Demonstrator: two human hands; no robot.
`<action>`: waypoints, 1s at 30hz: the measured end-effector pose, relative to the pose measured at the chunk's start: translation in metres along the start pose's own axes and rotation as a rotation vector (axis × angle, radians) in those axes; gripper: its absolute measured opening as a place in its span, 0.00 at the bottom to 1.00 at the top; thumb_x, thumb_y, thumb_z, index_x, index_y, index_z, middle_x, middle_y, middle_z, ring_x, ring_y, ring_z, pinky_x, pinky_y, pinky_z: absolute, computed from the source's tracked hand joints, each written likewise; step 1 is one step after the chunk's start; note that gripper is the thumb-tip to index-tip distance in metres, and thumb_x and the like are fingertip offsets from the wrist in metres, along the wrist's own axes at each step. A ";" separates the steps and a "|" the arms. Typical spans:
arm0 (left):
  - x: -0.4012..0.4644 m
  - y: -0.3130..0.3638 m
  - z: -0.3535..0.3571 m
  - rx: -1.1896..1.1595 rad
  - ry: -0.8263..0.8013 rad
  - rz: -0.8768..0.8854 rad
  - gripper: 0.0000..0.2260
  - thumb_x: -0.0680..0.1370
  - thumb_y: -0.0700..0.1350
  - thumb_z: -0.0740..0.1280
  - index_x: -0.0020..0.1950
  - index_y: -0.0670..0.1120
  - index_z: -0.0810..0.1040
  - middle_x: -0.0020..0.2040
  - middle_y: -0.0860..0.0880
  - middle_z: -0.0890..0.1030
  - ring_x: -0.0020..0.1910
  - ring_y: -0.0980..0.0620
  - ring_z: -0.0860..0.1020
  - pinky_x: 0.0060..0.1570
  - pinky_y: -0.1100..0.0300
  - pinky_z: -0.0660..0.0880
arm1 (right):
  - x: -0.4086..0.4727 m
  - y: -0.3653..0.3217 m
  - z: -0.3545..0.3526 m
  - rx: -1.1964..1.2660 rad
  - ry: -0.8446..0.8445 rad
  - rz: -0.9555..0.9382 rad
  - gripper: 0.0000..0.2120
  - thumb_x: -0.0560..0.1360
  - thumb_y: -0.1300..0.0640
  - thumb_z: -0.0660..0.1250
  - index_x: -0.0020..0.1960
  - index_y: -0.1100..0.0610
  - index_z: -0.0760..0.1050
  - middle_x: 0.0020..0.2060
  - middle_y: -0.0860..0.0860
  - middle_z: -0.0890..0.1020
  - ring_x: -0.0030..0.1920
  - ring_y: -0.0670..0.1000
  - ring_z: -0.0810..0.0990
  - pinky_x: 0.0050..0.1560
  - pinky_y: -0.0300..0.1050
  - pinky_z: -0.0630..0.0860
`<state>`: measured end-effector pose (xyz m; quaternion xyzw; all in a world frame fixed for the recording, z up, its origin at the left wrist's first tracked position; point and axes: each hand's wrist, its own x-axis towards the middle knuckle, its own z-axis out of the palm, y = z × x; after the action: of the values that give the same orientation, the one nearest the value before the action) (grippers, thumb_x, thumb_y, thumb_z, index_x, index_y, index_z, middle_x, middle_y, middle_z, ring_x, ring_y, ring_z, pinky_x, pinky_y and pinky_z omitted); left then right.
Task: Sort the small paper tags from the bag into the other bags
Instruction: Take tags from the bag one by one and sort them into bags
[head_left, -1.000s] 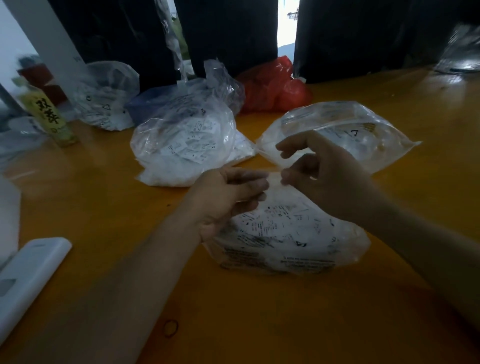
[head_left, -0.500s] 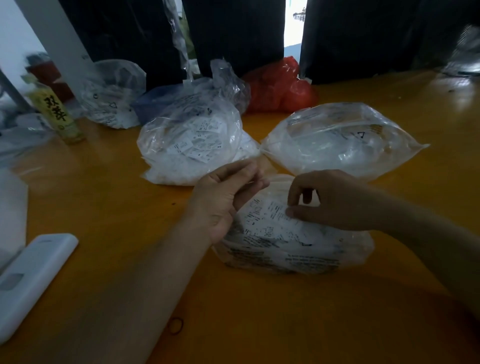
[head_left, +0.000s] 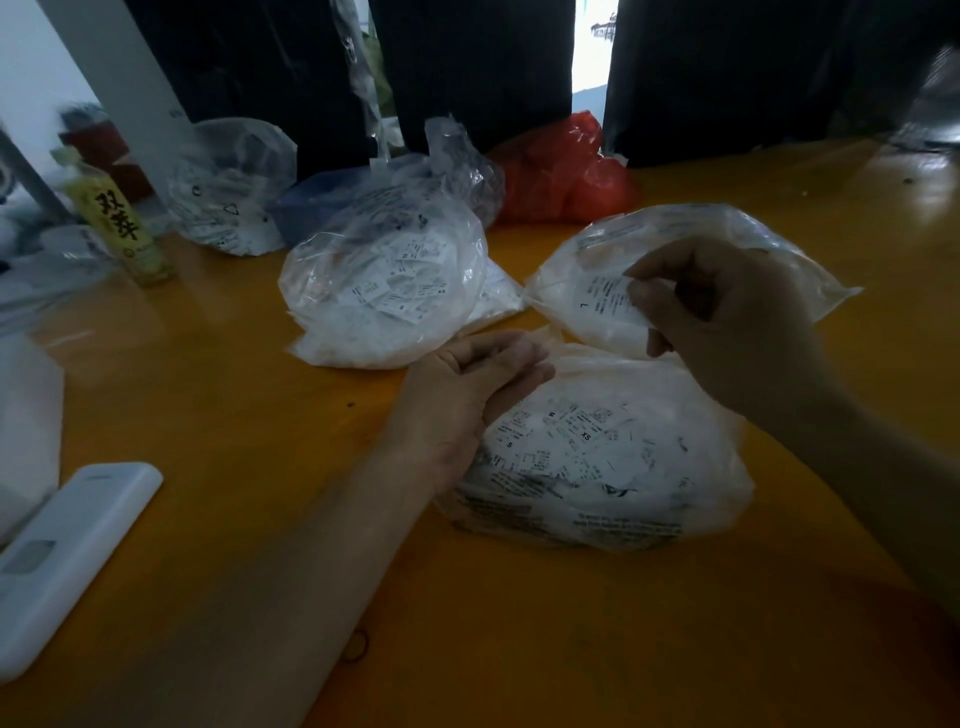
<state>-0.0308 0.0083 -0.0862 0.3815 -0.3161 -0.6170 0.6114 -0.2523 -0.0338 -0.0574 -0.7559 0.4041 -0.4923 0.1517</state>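
- Left hand (head_left: 475, 382): forearm enters from 7 o'clock and lies across the orange table (head_left: 234, 415). Palm turned inward, fingers curled together against the upper left edge of the near bag (head_left: 602, 457). Whether the fingers grip the plastic cannot be told.
- Right hand (head_left: 727, 322): forearm enters from 4 o'clock, wrist raised off the table. Thumb and fingertips pinch a small paper tag (head_left: 605, 301) printed with an "L". The tag is held in front of the right-hand bag (head_left: 779, 244), at that bag's left end.
- Near bag: clear plastic, full of printed tags, resting on the table at centre, between the two forearms. Sizes "M", "S" and "XS" are legible through it.
- Right-hand bag: at 1 o'clock from the near bag, its lower edge just beside the near bag's top.
- Middle bag (head_left: 384, 291): at 11 o'clock from the near bag, just beyond the left fingers, holding tags marked "S" and "XS".
- Far bag (head_left: 234, 187): at 10 o'clock, well apart, beside a yellow bottle (head_left: 119, 223).
- Red bag (head_left: 566, 171): at 12 o'clock, at the table's far edge.
- White device (head_left: 67, 561): at 8 o'clock, near the left edge.
- Open room: bare table at 6 o'clock in front of the near bag, and at 9 o'clock between the left forearm and the white device.
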 end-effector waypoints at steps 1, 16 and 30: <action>0.000 0.000 0.000 0.005 -0.003 -0.001 0.16 0.70 0.38 0.75 0.56 0.35 0.82 0.51 0.37 0.87 0.51 0.42 0.87 0.46 0.63 0.83 | -0.001 -0.001 0.002 -0.015 -0.016 -0.013 0.03 0.81 0.54 0.68 0.53 0.46 0.78 0.33 0.38 0.82 0.33 0.41 0.82 0.33 0.31 0.74; 0.002 -0.006 -0.003 0.037 -0.049 0.003 0.15 0.70 0.41 0.76 0.55 0.36 0.84 0.52 0.37 0.87 0.53 0.41 0.87 0.49 0.61 0.83 | -0.007 -0.005 0.004 -0.137 -0.065 -0.054 0.05 0.81 0.56 0.68 0.55 0.47 0.78 0.35 0.39 0.80 0.38 0.40 0.82 0.38 0.27 0.74; -0.003 -0.007 0.001 0.223 -0.076 0.027 0.07 0.72 0.45 0.77 0.49 0.46 0.90 0.51 0.40 0.88 0.50 0.45 0.88 0.46 0.61 0.83 | -0.010 -0.008 0.009 -0.064 -0.242 0.015 0.10 0.78 0.52 0.70 0.59 0.43 0.80 0.34 0.36 0.80 0.36 0.37 0.82 0.37 0.26 0.74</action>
<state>-0.0352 0.0120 -0.0913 0.4192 -0.4106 -0.5838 0.5611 -0.2424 -0.0224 -0.0628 -0.8114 0.4039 -0.3829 0.1788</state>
